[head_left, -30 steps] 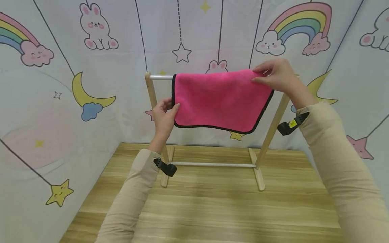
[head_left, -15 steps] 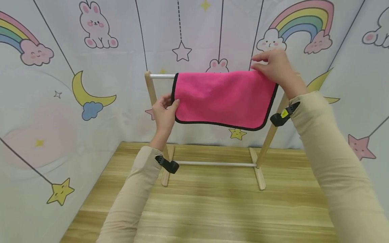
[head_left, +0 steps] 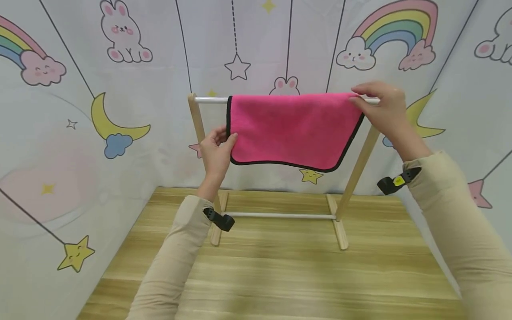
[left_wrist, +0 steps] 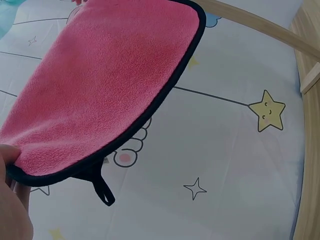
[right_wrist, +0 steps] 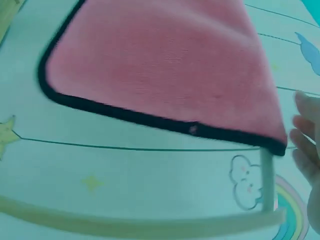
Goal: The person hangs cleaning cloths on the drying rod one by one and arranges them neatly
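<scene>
A pink towel [head_left: 292, 129] with a black border hangs folded over the white top bar [head_left: 211, 100] of a wooden rack. My left hand [head_left: 215, 151] pinches its left edge, thumb in front and fingers behind. In the left wrist view, the thumb of the left hand [left_wrist: 12, 200] presses the plush towel [left_wrist: 110, 85], and a black hanging loop [left_wrist: 103, 191] dangles from its border. My right hand [head_left: 384, 104] is at the towel's top right corner by the bar. In the right wrist view, the right hand's fingers [right_wrist: 307, 132] are slightly apart from the towel [right_wrist: 160, 65].
The rack's right leg [head_left: 358, 171] slants down to a wooden foot [head_left: 338, 226]. A lower white bar [head_left: 280, 216] joins the two sides. The rack stands on a wood-grain table [head_left: 288, 271], with printed cloth walls [head_left: 260, 26] behind and at both sides.
My right hand rose off the towel's top right corner, then came down farther right beside the bar. The towel's right side shifted slightly to the right. My left hand keeps its pinch.
</scene>
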Action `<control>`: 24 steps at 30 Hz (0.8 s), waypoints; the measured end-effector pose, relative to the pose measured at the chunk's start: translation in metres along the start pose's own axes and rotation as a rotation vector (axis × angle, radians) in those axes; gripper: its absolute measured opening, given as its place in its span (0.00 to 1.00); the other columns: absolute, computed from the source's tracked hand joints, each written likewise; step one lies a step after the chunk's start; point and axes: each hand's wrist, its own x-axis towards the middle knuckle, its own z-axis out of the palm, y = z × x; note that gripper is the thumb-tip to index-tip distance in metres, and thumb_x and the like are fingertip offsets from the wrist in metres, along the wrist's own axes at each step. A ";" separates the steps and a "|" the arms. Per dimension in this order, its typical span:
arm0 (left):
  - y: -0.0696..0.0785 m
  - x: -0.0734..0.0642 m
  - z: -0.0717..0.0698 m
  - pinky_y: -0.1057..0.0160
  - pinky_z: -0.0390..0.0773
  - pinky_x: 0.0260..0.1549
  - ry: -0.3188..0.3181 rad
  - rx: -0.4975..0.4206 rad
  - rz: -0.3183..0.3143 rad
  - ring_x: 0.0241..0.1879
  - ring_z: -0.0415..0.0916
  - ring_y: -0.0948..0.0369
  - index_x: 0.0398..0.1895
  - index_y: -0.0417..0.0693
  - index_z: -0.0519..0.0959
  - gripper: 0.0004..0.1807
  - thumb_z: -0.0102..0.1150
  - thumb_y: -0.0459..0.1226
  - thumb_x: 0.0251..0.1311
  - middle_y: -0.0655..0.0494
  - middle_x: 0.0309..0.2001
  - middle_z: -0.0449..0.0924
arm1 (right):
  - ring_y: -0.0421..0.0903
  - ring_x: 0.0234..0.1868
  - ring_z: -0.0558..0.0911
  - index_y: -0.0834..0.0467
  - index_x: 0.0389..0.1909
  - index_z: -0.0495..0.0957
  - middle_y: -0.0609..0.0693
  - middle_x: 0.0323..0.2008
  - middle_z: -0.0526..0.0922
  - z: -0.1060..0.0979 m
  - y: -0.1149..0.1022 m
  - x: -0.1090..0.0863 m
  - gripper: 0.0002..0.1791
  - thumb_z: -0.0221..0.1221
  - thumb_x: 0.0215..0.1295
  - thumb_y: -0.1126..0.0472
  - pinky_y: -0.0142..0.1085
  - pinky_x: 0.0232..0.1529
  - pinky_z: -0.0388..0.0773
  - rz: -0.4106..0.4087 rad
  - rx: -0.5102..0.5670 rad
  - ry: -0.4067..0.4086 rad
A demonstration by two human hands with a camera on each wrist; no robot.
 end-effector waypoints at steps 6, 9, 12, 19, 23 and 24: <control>0.003 -0.001 0.000 0.71 0.76 0.35 0.001 0.021 -0.005 0.32 0.77 0.64 0.42 0.37 0.79 0.16 0.65 0.34 0.49 0.44 0.36 0.81 | 0.28 0.36 0.75 0.66 0.42 0.80 0.59 0.37 0.81 0.006 0.015 -0.046 0.15 0.65 0.51 0.66 0.17 0.39 0.70 0.120 0.135 0.198; 0.005 -0.001 0.000 0.69 0.77 0.36 -0.002 0.048 -0.008 0.33 0.78 0.62 0.42 0.38 0.79 0.16 0.65 0.36 0.50 0.46 0.37 0.82 | 0.25 0.36 0.74 0.67 0.44 0.77 0.57 0.38 0.81 0.016 0.018 -0.068 0.17 0.64 0.52 0.67 0.18 0.37 0.71 0.245 0.232 0.199; 0.006 -0.001 -0.001 0.69 0.77 0.37 -0.005 0.055 -0.019 0.34 0.78 0.61 0.43 0.39 0.79 0.17 0.65 0.36 0.50 0.46 0.37 0.82 | 0.26 0.36 0.75 0.67 0.47 0.74 0.54 0.40 0.80 0.027 0.015 -0.084 0.18 0.62 0.54 0.68 0.18 0.38 0.71 0.356 0.322 0.163; 0.006 -0.001 0.000 0.70 0.77 0.37 -0.002 0.052 -0.033 0.35 0.78 0.61 0.44 0.40 0.79 0.17 0.65 0.38 0.50 0.47 0.38 0.82 | 0.31 0.32 0.77 0.74 0.43 0.73 0.44 0.33 0.79 0.048 -0.008 -0.095 0.14 0.58 0.55 0.74 0.20 0.35 0.74 0.425 0.638 0.251; 0.006 -0.001 0.002 0.69 0.77 0.38 -0.008 0.040 -0.028 0.35 0.78 0.61 0.44 0.40 0.79 0.17 0.65 0.38 0.51 0.47 0.38 0.82 | 0.33 0.27 0.77 0.64 0.34 0.77 0.42 0.28 0.79 0.060 -0.013 -0.098 0.09 0.58 0.53 0.77 0.21 0.32 0.76 0.477 0.795 0.339; 0.006 -0.002 0.002 0.69 0.77 0.38 -0.008 0.038 -0.026 0.35 0.78 0.61 0.44 0.40 0.79 0.17 0.65 0.38 0.51 0.47 0.38 0.82 | 0.34 0.26 0.77 0.61 0.33 0.77 0.42 0.27 0.80 0.063 -0.013 -0.098 0.10 0.58 0.53 0.78 0.22 0.32 0.76 0.484 0.818 0.358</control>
